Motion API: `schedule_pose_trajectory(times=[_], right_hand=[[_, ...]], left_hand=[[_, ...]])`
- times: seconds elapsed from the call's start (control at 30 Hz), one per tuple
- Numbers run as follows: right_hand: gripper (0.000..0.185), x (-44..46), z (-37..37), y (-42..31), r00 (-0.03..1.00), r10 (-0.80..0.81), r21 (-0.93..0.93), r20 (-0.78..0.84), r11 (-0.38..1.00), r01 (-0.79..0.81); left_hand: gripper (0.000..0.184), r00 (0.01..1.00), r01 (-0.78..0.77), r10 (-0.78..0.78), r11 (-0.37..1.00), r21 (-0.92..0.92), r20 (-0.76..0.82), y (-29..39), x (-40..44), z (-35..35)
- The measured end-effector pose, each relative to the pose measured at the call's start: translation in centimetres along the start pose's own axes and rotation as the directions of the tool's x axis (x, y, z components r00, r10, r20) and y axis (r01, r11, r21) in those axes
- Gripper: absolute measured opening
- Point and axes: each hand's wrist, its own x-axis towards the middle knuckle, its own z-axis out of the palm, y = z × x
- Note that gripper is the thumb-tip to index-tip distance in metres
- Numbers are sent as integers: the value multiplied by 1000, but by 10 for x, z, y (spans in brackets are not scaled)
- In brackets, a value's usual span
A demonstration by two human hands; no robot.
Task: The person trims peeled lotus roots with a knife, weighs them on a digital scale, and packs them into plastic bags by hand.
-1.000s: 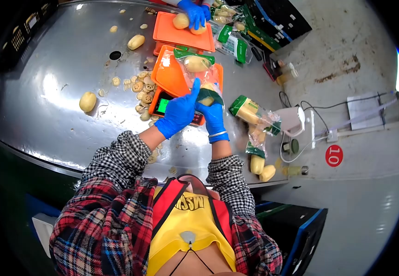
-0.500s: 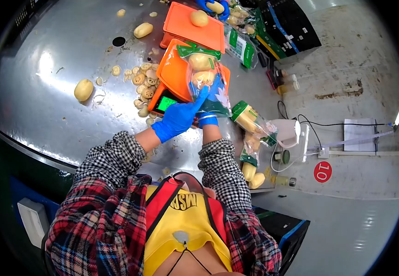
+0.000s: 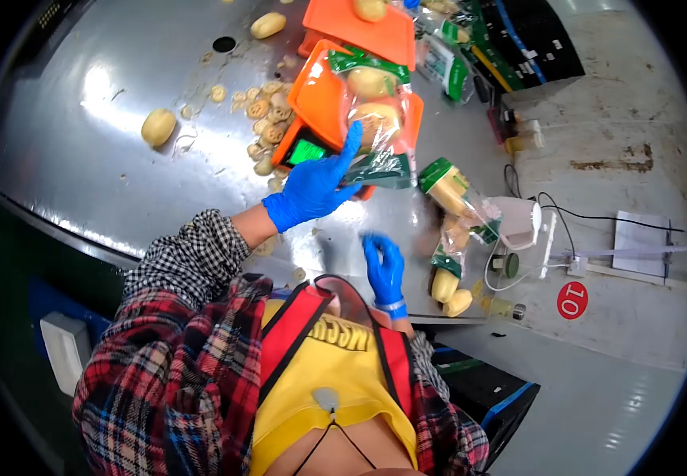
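The right hand (image 3: 385,268) has drawn back from the bag of root pieces (image 3: 376,119) to the near side of the table (image 3: 113,190), leaving only the left hand (image 3: 311,189) at it. The bag lies on the orange tray (image 3: 315,91), just beyond the lit display (image 3: 307,151). The left grip is spread, forefinger against the bag; the right is loosely curled, fingertips apart, with nothing visible in it.

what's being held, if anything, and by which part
The left hand touches the bag at its near green end; grip unclear. The right hand holds nothing.
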Motion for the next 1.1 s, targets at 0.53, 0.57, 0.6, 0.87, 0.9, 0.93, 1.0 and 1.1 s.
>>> schedule_pose_trajectory(times=[0.53,0.57,0.6,0.87,0.9,0.93,1.0,1.1], right_hand=[[22,-5,-72,36,974,108,-160,197,984,-77],[13,-7,-68,54,984,-96,-470,153,868,158],[11,2,-63,23,992,125,-140,36,983,-119],[26,95,22,-3,874,-485,-203,25,854,480],[29,110,32,5,872,-482,-181,89,853,490],[26,123,39,6,901,-402,-204,165,879,430],[25,145,59,15,906,-384,-325,177,846,422],[37,186,85,53,923,-366,-255,115,887,384]], left_hand=[[54,888,337,-248,924,-180,387,-59,-62,15],[60,824,479,-344,847,-230,451,-51,-55,8],[66,747,610,-425,744,-273,512,-39,-43,-1],[90,559,824,-567,461,-330,605,-17,16,9],[84,593,802,-551,467,-372,588,-15,18,9],[69,662,749,-535,490,-446,525,-18,18,15],[55,698,716,-460,462,-523,549,-32,14,19],[47,631,737,-437,597,-318,641,17,15,9]])
